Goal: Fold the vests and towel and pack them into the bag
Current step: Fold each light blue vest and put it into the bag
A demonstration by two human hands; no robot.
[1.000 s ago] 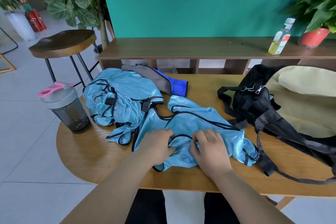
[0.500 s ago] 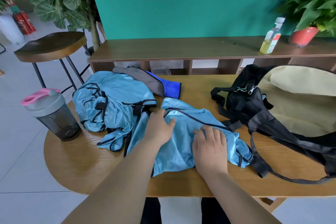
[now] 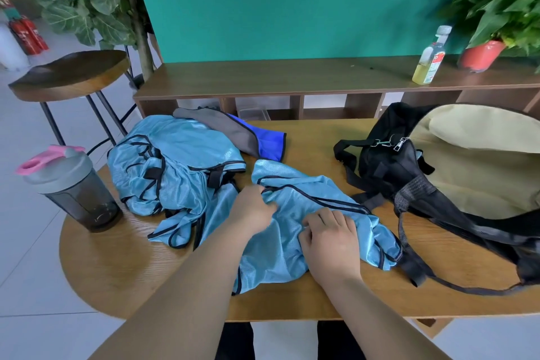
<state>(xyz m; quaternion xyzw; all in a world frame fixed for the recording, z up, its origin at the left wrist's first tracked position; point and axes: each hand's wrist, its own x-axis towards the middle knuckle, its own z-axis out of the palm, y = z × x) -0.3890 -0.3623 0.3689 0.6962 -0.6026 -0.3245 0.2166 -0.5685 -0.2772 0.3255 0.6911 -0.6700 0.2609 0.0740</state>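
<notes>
On the worktop [image 3: 117,257], the left hand [image 3: 253,209] pinches the near vest [image 3: 280,254] at its black trim; the right hand [image 3: 330,241] clutches its fabric.

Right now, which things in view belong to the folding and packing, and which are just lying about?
Job: near vest, gripped by left hand and right hand; far vest pile; towel; bag.
Lying about: shaker cup; stool; yellow bottle; potted plant.

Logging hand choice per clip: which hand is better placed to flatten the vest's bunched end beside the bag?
Probably right: the right hand holds the vest nearest that end by the bag; the left hand holds it farther away, toward the other vests.
</notes>
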